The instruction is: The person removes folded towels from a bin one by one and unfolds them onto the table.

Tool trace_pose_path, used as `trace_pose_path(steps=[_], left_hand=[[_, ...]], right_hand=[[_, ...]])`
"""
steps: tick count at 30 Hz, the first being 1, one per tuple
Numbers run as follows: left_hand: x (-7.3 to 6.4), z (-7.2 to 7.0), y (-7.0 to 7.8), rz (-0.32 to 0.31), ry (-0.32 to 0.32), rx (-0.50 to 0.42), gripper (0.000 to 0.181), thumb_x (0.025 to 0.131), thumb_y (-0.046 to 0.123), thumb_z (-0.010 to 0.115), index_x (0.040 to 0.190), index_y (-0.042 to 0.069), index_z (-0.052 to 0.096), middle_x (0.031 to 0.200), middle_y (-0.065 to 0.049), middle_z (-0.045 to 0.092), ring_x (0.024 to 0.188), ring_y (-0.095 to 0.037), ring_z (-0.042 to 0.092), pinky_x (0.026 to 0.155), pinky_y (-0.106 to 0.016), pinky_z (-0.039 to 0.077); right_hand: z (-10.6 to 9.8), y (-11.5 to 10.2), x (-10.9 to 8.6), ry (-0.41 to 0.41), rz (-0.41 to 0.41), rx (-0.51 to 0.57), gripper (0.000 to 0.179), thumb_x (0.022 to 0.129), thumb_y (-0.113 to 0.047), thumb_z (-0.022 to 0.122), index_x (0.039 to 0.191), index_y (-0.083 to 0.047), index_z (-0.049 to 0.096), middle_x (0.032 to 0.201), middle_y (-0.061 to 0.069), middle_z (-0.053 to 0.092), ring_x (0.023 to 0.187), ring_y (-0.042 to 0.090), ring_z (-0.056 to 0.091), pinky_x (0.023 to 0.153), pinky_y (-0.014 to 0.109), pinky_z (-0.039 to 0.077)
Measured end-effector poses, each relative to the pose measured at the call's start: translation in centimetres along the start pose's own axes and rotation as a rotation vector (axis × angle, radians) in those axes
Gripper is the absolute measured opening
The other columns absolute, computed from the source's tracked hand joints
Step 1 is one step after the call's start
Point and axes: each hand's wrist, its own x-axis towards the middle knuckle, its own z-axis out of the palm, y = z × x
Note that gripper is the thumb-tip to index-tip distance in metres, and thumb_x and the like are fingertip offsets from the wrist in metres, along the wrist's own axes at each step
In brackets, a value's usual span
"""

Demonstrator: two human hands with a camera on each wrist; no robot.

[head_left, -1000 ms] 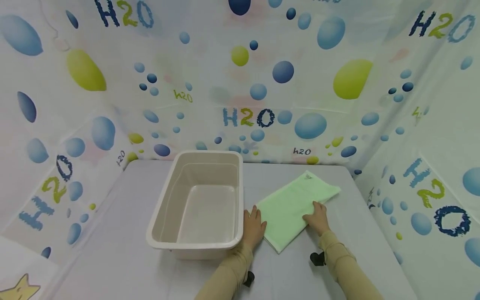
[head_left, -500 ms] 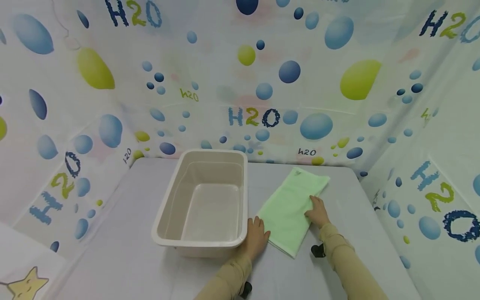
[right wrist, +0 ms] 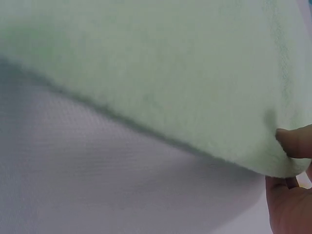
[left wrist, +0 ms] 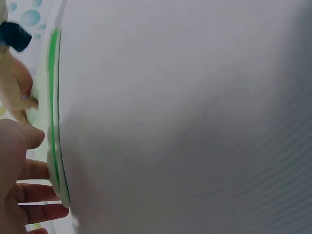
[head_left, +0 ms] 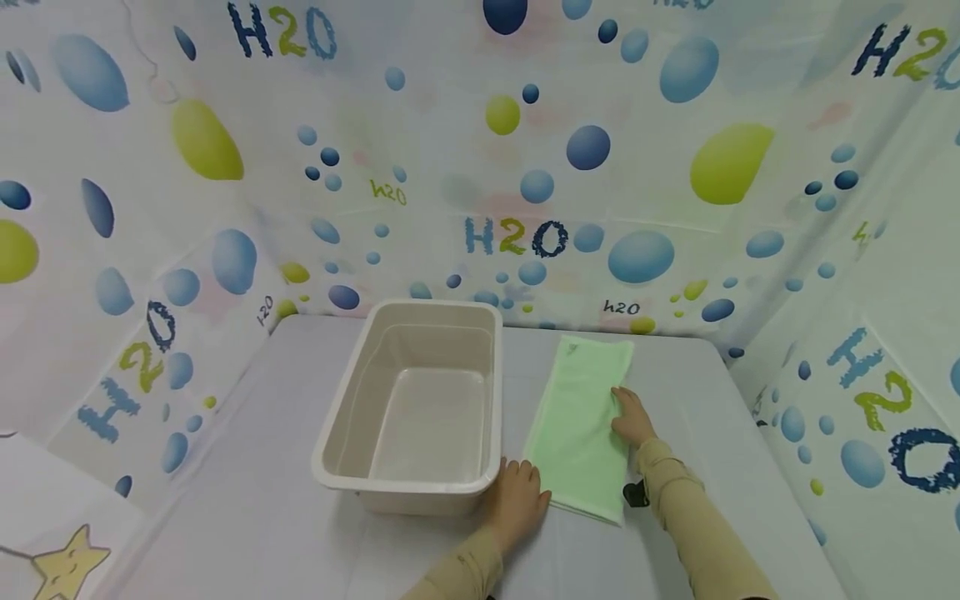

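A folded light green towel (head_left: 581, 425) lies lengthwise on the white-covered table, right of a beige plastic basin (head_left: 405, 487). My right hand (head_left: 633, 419) pinches the towel's right edge, thumb on top and fingers beneath, as the right wrist view shows. By the towel's near left corner rests my left hand (head_left: 519, 504), fingers extended and touching its side. In the left wrist view, the towel's layered edge (left wrist: 54, 112) runs past the thumb (left wrist: 31, 135) and fingers of that hand. The basin's near right corner is close to the left hand; nothing shows inside the basin.
White table cover (head_left: 255, 467) extends left of the basin and around the towel. Patterned curtains (head_left: 435, 150) with blue and green bubbles enclose the back and both sides. A dark wrist mount (head_left: 636, 493) sits under the right sleeve.
The towel has turned from a slant to nearly straight, its far end swinging left. My left hand has drawn nearer to the person; the right hand stays at the towel's right edge.
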Motion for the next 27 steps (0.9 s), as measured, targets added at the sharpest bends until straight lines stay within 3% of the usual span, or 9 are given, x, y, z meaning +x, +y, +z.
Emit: trace_pose_path(steps=[7, 18, 21, 24, 27], left_hand=[[-1.1, -0.7, 0.8, 0.042, -0.003, -0.117, 0.036, 0.081, 0.048, 0.05, 0.091, 0.017, 0.065, 0.082, 0.004, 0.057, 0.083, -0.013, 0.052, 0.089, -0.038, 0.038], [-2.6, -1.7, 2.2, 0.117, -0.042, -0.114, 0.042, 0.082, 0.051, 0.046, 0.101, 0.017, 0.063, 0.089, 0.005, 0.057, 0.087, -0.012, 0.05, 0.085, -0.031, 0.038], [-2.4, -1.8, 2.0, 0.115, -0.026, -0.129, 0.038, 0.083, 0.05, 0.046, 0.097, 0.019, 0.064, 0.088, 0.005, 0.057, 0.087, -0.012, 0.051, 0.083, -0.031, 0.039], [-1.7, -1.8, 1.4, 0.088, 0.005, -0.204, 0.028, 0.083, 0.045, 0.049, 0.09, 0.023, 0.065, 0.081, 0.006, 0.058, 0.083, -0.011, 0.052, 0.081, -0.031, 0.04], [-0.7, -1.5, 0.8, 0.059, 0.03, -0.277, 0.022, 0.084, 0.039, 0.051, 0.091, 0.024, 0.065, 0.079, 0.007, 0.059, 0.079, -0.011, 0.052, 0.078, -0.031, 0.041]], right_hand=[[-0.1, -0.7, 0.2, -0.017, -0.071, -0.071, 0.066, 0.067, 0.011, 0.038, 0.133, 0.007, 0.028, 0.139, 0.029, 0.02, 0.127, 0.047, 0.019, 0.099, 0.055, 0.028], [0.1, -0.6, 0.8, -0.051, -0.089, -0.116, 0.066, 0.07, 0.014, 0.035, 0.135, 0.002, 0.027, 0.142, 0.024, 0.019, 0.128, 0.044, 0.02, 0.09, 0.046, 0.035], [0.1, -0.6, 0.9, -0.062, -0.082, -0.108, 0.067, 0.07, 0.015, 0.035, 0.135, 0.002, 0.026, 0.142, 0.023, 0.017, 0.129, 0.044, 0.018, 0.088, 0.045, 0.035], [0.0, -0.7, 1.0, -0.068, -0.079, -0.112, 0.067, 0.07, 0.014, 0.035, 0.135, 0.002, 0.026, 0.142, 0.024, 0.018, 0.128, 0.045, 0.019, 0.09, 0.047, 0.035], [0.1, -0.9, 1.1, -0.063, -0.071, -0.132, 0.064, 0.071, 0.013, 0.036, 0.134, 0.002, 0.029, 0.14, 0.025, 0.02, 0.126, 0.047, 0.021, 0.092, 0.05, 0.034]])
